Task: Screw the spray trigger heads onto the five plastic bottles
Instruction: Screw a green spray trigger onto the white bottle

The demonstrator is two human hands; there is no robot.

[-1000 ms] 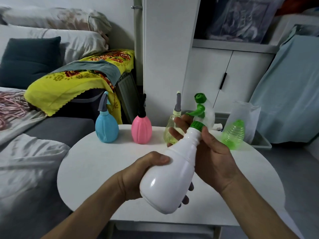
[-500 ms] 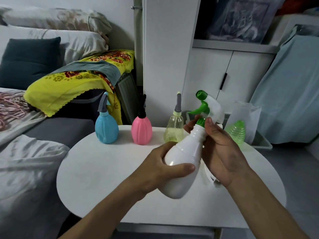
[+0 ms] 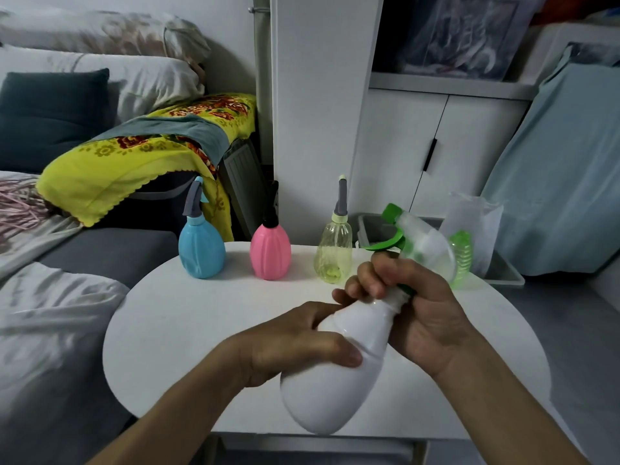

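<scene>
Bench layout: four bottles along the far edge, one bottle held above the near half.

On the bench [image 3: 174, 330], the far edge carries a row: leftmost bottle [image 3: 201, 248], second bottle [image 3: 270, 251] to its right, third bottle [image 3: 333, 255] further right, fourth bottle [image 3: 462, 256] at the right end, partly behind the trigger head [image 3: 416, 243]. The held bottle [image 3: 339, 374] lies tilted in front of the row, neck toward the far right; the left hand [image 3: 295, 350] is at its body, the right hand [image 3: 412, 310] at its neck. A bed [image 3: 50, 323] lies left of the bench, a cabinet [image 3: 436, 146] behind it, and a tray [image 3: 503, 273] behind its right end.
</scene>
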